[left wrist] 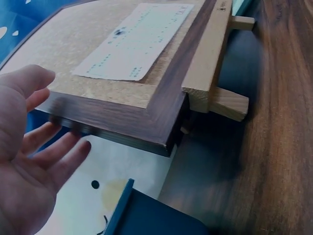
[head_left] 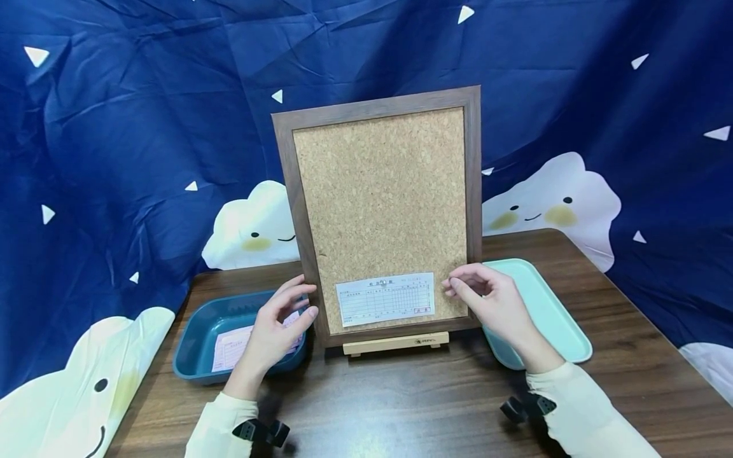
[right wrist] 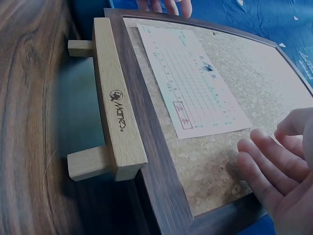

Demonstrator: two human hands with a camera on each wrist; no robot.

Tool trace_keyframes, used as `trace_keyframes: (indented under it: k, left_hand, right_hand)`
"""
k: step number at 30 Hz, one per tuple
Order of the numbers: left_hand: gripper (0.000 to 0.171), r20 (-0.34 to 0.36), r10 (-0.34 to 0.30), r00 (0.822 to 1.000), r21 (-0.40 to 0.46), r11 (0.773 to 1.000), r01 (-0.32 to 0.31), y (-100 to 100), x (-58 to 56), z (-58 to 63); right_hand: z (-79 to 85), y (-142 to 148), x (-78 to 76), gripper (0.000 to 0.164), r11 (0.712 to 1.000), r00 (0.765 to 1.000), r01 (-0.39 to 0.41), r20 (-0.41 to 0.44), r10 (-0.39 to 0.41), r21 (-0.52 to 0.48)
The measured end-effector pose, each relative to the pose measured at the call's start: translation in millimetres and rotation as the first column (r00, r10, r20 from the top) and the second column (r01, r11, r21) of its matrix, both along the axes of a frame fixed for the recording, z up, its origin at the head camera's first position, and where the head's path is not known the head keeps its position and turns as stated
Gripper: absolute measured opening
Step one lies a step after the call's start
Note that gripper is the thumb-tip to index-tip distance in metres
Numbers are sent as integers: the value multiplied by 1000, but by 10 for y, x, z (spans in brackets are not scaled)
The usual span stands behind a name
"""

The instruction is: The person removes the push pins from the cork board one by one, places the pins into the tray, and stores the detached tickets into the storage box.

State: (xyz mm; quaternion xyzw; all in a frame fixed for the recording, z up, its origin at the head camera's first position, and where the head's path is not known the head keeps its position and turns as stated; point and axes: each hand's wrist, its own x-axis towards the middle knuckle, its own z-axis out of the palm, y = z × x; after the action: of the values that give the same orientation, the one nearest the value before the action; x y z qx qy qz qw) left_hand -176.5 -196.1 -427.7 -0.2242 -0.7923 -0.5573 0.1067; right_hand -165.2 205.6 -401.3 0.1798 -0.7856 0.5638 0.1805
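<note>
A cork board [head_left: 383, 184] in a dark wood frame leans upright on a small wooden easel [head_left: 395, 343]. Low on the cork hangs a printed paper form [head_left: 385, 302], with a small pin [right wrist: 207, 67] near the middle of its top edge. My left hand [head_left: 280, 324] is at the frame's left side, fingers spread and gently bent, fingertips right at the edge. Just beyond the form's right edge, my right hand [head_left: 492, 296] hovers close over the cork, fingers loosely bent with nothing between them.
To the left stands a dark blue bin [head_left: 197, 331] with pink paper slips [head_left: 230, 348] inside. A mint-green tray [head_left: 550, 312] lies on the right, partly behind my right hand. Behind the wooden table [head_left: 389, 407] hangs a blue curtain [head_left: 143, 114] with clouds.
</note>
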Motion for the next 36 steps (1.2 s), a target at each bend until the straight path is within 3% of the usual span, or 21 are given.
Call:
trace_keyframes:
  k: [20, 28, 36]
  left_hand:
    - [38, -1, 45, 999, -42, 998, -45, 147, -34, -24]
    - [39, -59, 47, 997, -38, 998, -50, 232, -85, -18]
    - [41, -98, 17, 995, -55, 998, -22, 319, -126, -72]
  right_hand:
    - [56, -385, -119, 10, 997, 997, -70, 18, 70, -14]
    - [41, -470, -124, 10, 997, 996, -81, 34, 82, -14]
    - [-3, -569, -98, 10, 997, 999, -53, 16, 52, 63]
